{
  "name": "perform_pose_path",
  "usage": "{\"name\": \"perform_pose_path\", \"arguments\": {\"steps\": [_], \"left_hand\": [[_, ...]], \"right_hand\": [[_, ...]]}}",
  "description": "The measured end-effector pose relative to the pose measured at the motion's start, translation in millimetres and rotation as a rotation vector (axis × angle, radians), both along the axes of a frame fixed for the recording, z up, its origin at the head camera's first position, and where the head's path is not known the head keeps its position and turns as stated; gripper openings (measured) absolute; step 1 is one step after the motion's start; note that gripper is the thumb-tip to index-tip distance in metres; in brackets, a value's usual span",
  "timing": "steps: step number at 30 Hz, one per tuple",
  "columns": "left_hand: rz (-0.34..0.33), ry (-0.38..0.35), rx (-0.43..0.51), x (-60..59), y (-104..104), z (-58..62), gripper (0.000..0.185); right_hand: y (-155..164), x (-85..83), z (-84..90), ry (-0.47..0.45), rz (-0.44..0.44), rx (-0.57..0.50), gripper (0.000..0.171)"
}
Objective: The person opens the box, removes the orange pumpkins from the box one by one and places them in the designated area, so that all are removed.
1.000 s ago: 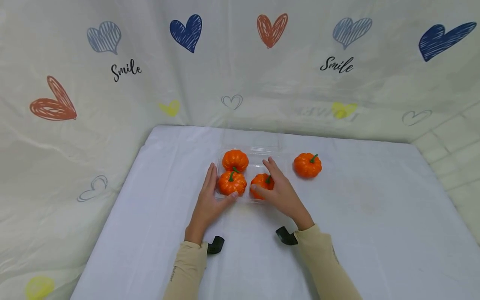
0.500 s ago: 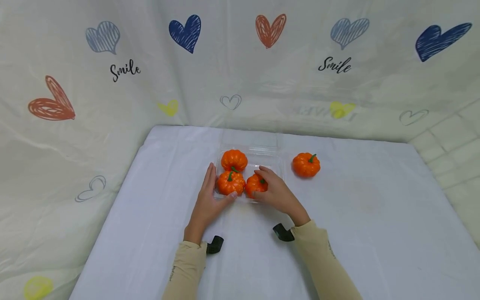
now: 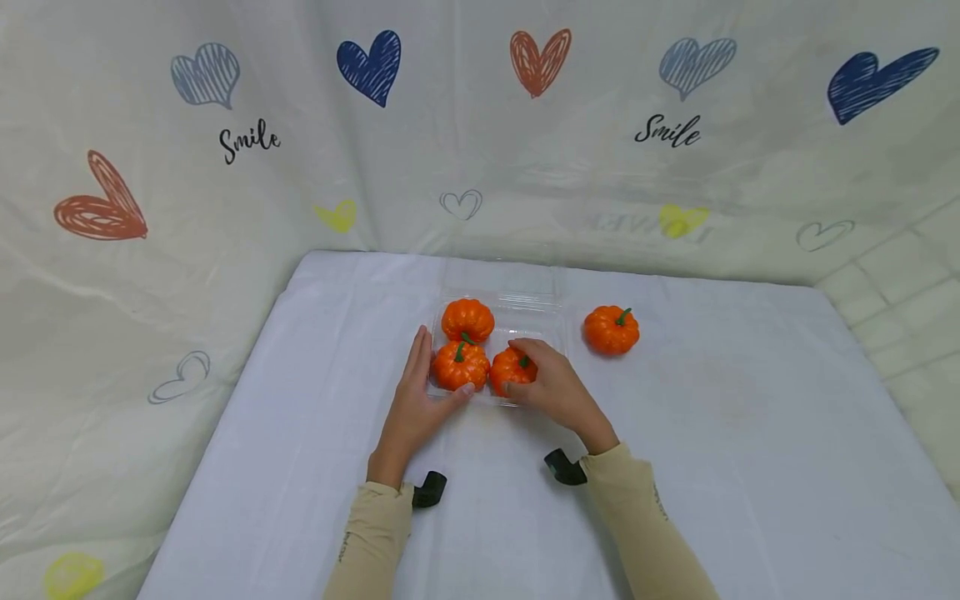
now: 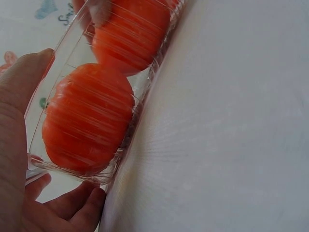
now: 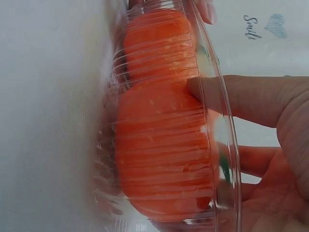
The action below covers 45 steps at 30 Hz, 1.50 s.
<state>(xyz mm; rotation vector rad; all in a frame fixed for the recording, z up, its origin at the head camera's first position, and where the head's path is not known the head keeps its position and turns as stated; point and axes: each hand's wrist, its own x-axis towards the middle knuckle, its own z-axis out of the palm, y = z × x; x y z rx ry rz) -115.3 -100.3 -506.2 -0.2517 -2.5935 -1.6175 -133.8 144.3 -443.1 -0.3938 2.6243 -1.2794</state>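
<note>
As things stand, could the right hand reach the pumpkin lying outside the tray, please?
Probably yes: the lone pumpkin sits on bare cloth to the right of the right hand, with nothing between them, though that hand now grips a pumpkin in the clear tray.

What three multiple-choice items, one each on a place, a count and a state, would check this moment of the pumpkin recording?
1. Where is the lone pumpkin?
A. on the cloth to the right of the clear tray
B. stacked on another pumpkin
C. in the left hand

2. How many pumpkins sit in the clear tray?
A. one
B. three
C. five

3. What is the right hand doing?
A. lying flat on the cloth away from everything
B. gripping the front right pumpkin in the tray
C. holding a lid

Answers: 1 A, it sits on the white cloth apart from the tray. 2 B, the head view shows one at the back and two in front. 3 B, thumb and fingers curl round that pumpkin.
</note>
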Motion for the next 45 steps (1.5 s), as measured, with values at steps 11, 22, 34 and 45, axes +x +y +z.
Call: {"name": "perform_pose_path", "arguments": {"steps": [11, 22, 34, 45], "left_hand": [[0.001, -0.012, 0.002, 0.1, 0.6, 0.9, 0.111], [0.0, -0.015, 0.007, 1.3, 1.1, 4.3, 0.111], [0.004, -0.02, 0.0, 2.9, -1.2, 2.7, 0.112], [-0.002, -0.01, 0.001, 2.3, 1.4, 1.8, 0.112]], "right_hand": [[0.8, 2.3, -5.2, 0.114, -0.023, -0.04, 0.065], [1.6, 7.7, 1.5, 0.168, -0.084, -0.117, 0.065], [14.3, 16.3, 12.2, 0.252, -0.185, -0.202, 0.065], [34.9, 20.7, 19.6, 0.245, -0.279, -0.213, 0.066]]}}
